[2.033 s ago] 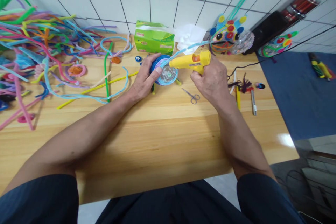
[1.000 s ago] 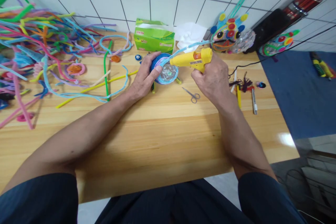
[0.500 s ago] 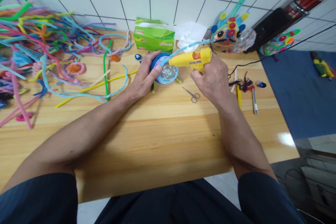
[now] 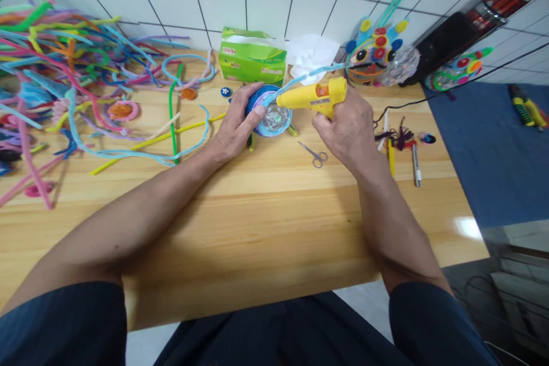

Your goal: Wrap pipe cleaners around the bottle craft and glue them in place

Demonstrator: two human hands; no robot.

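My left hand [image 4: 241, 121] is closed around the left side of a round, clear-centred piece [image 4: 277, 118] wrapped in blue and purple pipe cleaners. A yellow glue gun [image 4: 315, 97] is gripped in my right hand [image 4: 349, 126], its nozzle at the upper edge of the wrapped piece. From that same edge a light blue pipe cleaner [image 4: 306, 76] runs up to the right. Small scissors [image 4: 315, 155] lie on the table just below the glue gun.
A heap of coloured pipe cleaners [image 4: 72, 68] covers the left side. Behind my hands stand a green tissue pack [image 4: 253, 58] and a decorated figure [image 4: 372, 56]. At the right are a dark flask [image 4: 467, 28], a craft knife [image 4: 416, 166] and a black cord [image 4: 398, 106].
Almost nothing differs. Both hands, the glue gun and the wrapped piece hold their places, with only a very slight shift of the view.
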